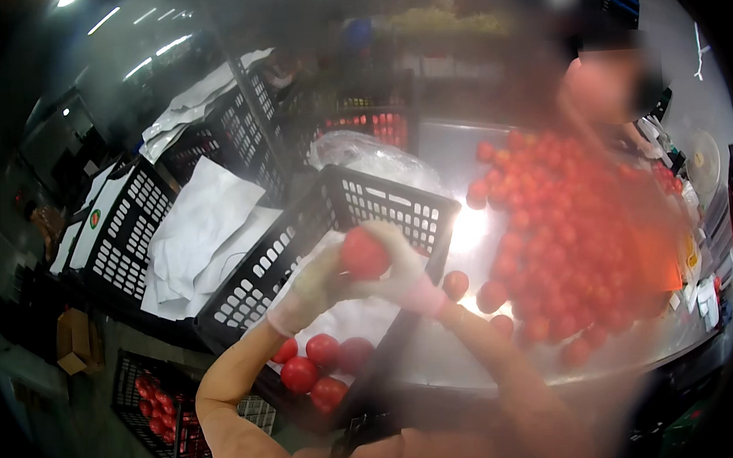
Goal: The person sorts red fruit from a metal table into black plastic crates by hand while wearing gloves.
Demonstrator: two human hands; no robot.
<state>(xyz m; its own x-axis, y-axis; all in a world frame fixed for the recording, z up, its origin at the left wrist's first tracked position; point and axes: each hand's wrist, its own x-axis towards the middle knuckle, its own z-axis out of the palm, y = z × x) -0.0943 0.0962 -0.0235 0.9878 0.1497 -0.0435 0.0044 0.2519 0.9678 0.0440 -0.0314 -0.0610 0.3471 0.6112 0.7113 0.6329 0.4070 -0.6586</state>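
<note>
My left hand [310,289], in a stained pale glove, and my right hand [404,274], in a whitish glove with a pink cuff, are both around a red tomato [365,253]. They hold it above a black slotted plastic crate [333,202] that sits at an angle before me. White paper [365,317] lines the crate. Several tomatoes [300,375] lie in the crate's near end, below my wrists. Haze over the view blurs the right hand's fingers, and part of the crate floor is hidden by my hands.
A large pile of tomatoes [549,236] covers much of the metal table [456,365]; a blurred co-worker [610,88] stands beyond it. White sheets [206,232] lie left of my crate. A clear plastic bag [368,153] is behind it. Another tomato-filled crate [125,395] stands on the floor.
</note>
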